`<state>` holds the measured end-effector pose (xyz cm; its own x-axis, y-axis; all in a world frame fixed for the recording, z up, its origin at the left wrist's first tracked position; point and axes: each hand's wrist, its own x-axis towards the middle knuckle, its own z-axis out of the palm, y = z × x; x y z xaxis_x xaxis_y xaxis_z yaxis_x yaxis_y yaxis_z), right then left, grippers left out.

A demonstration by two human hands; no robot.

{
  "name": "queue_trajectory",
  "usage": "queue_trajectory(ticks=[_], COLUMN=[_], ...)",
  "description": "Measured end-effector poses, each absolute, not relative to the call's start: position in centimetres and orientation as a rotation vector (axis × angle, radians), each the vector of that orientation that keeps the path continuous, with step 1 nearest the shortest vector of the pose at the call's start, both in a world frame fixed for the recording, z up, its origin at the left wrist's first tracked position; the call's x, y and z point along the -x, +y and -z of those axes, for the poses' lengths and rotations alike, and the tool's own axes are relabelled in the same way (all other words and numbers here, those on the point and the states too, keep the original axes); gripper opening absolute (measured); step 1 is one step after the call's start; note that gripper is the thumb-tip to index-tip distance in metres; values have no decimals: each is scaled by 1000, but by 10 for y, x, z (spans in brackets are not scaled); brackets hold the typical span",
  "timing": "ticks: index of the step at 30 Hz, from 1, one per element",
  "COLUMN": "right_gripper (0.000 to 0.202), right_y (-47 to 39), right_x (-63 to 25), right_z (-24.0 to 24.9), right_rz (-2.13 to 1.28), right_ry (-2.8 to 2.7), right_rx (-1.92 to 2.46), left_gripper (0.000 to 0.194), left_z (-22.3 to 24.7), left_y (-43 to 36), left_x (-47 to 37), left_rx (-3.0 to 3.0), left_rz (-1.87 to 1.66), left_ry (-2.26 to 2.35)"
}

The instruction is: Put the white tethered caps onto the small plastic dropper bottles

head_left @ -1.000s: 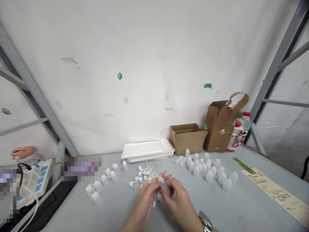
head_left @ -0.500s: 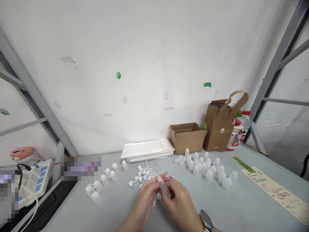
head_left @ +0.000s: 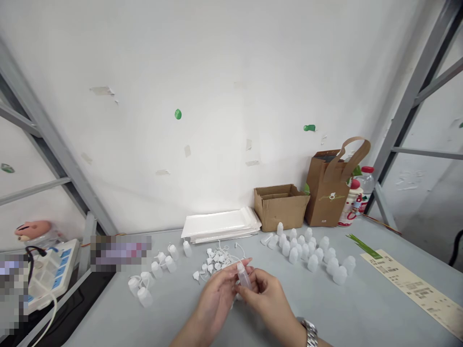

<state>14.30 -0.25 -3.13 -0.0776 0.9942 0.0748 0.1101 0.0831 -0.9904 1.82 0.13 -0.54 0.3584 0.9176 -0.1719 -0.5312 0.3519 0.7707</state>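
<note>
A small translucent plastic squeeze bottle (head_left: 244, 276) is tilted between my two hands, its neck pointing up and away. My right hand (head_left: 266, 292) pinches its body between thumb and fingers. The fingers of my left hand (head_left: 218, 292) close about the bottle's upper part from the left, partly hidden behind it. Just beyond my hands lies a pile of white caps with thin straps (head_left: 217, 260). Some white pieces under my hands are mostly covered.
Several capped bottles (head_left: 144, 295) are at left, and several more translucent bottles (head_left: 313, 262) at right. Behind are flat white packets (head_left: 217, 225), a cardboard box (head_left: 282, 212) and a brown paper bag (head_left: 327, 200). A printed strip (head_left: 415, 286) lies far right; a power strip (head_left: 63, 272) far left.
The bottle has become more upright between my hands. My right wrist has turned, so the watch shows its band rather than its face. The things on the table have not moved.
</note>
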Motion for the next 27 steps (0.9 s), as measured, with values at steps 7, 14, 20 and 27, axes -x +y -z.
queue_trajectory(ticks=[7,14,20,27], right_gripper=[27,36,38,22], right_y=[-2,-1,-1,-3], right_x=[-142,-144,-145,-152], right_z=[27,20,15,13], right_rz=[-1357,-1468,-1644,-1850], right_ry=[-1257,-1222,-1197,-1134], right_rx=[1087,1049,954,750], left_gripper=[33,27,16,27], left_z=[6,2,7,7], left_y=[3,3,4,2], left_x=[-17,-18,-18,-18], left_rx=[-642,-598,-553,-499], left_rz=[-1003,-975,-982,-994], left_ry=[663,646,622,666])
